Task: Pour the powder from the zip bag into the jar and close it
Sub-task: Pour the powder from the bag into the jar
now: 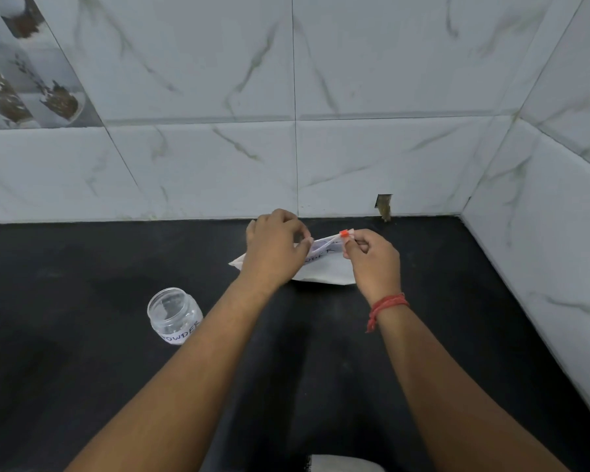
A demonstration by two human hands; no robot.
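Zip bag [324,267] sits near the back of the black counter [82,267], close to the wall tiles [372,158]. Its long axis runs roughly left-right, tilted: the left corner lies low on the counter, the zip edge rises toward the upper right. The orange slider [344,234] sits at the right end of the zip track.

Bag looks white/translucent, soft plastic, slightly puffed w/ white contents. Handwritten dark lettering on its face, partly hidden; only "DER" is readable.

Left hand [275,248] is pinched closed on the bag's top edge, left of centre, and covers much of the bag's left half. Right hand [372,258] is pinched at the zip's right end, beside the slider; whether the fingers grip the slider itself or the plastic next to it, cannot tell. Red thread band [387,304] on the right wrist.

Jar [172,315] stands upright, front-left of the bag and well apart from it, w/ no lid on. Clear, round, smooth-walled, w/ a white label reading "POWDER".

Counter is matt black, w/ faint pale smears. Wall tiles are glossy white marble-look w/ grey-green veins. A small chipped hole [384,206] shows at the tile base behind the bag.
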